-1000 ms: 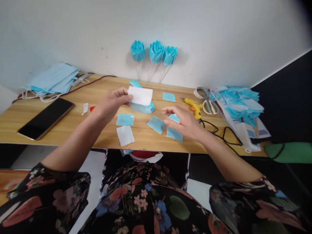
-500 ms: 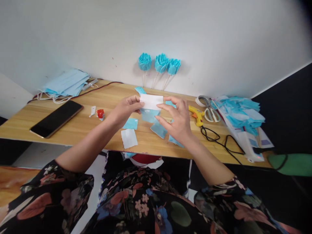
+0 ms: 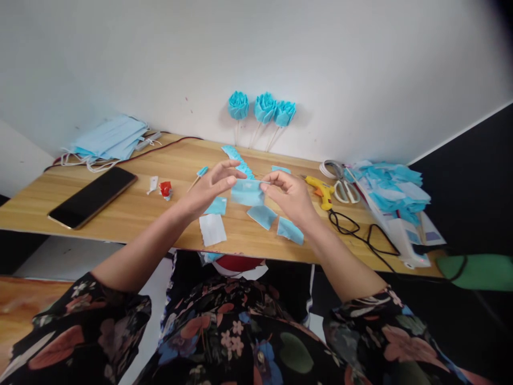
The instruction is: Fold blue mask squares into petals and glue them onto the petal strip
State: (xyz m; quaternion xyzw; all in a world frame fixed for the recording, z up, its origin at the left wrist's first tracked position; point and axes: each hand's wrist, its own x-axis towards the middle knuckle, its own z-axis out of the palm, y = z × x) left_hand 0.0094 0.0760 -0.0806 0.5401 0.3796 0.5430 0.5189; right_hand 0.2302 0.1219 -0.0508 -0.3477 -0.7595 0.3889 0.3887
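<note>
A light blue rectangle of mask fabric (image 3: 247, 194) is between my hands over the middle of the table. My right hand (image 3: 294, 197) pinches it at its upper right corner, thumb against fingers. At its left side, my left hand (image 3: 212, 187) has its fingers apart and holds nothing. Below lie a white fabric square (image 3: 212, 229) and curved blue fabric pieces, one left (image 3: 262, 216) and one right (image 3: 290, 230). Behind my left hand are a blue-tipped stick (image 3: 195, 179) and a ruffled blue strip (image 3: 239, 160).
Three blue fabric flowers (image 3: 264, 108) on sticks lean against the wall. Masks (image 3: 110, 136), a phone (image 3: 93, 198) and a red wrapper (image 3: 165, 189) are left. On the right are a yellow glue gun (image 3: 324, 192) with a black cord, scissors (image 3: 345, 188) and a blue fabric pile (image 3: 393, 187).
The fabric's raised white side no longer shows; its blue side faces up now. My left hand has let go and spread its fingers. My right fingers have closed on the corner.
</note>
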